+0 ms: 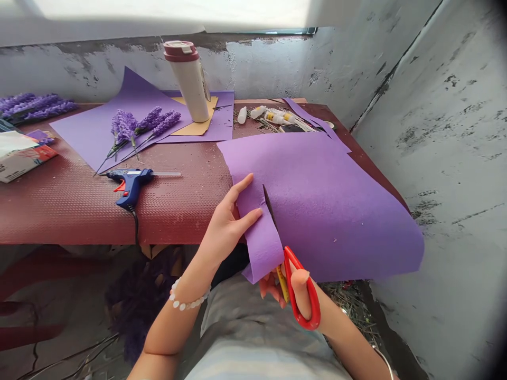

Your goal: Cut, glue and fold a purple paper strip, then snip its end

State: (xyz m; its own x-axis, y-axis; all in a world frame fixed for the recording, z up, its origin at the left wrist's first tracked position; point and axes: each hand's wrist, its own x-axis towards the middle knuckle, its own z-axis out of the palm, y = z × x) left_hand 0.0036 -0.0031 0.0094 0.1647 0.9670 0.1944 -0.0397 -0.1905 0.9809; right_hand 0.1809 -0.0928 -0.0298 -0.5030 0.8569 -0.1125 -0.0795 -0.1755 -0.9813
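Note:
A large sheet of purple felt [328, 211] hangs over the right end of the table. My left hand [227, 221] pinches a narrow strip of it [261, 243] along the sheet's near edge. My right hand [273, 287] is shut in the loops of red-handled scissors [301, 295], just below the felt. Their dark blade [269, 206] shows on top of the sheet, in a cut between the strip and the rest. The lower blade is hidden beneath the felt.
A blue hot glue gun [130, 184] lies on the dark red table [79, 216]. Behind it are purple felt lavender sprigs [138, 126] on a purple sheet, a white-and-maroon flask [188, 82], and several small glue tubes [275, 117]. Grey stained walls bound the back and right.

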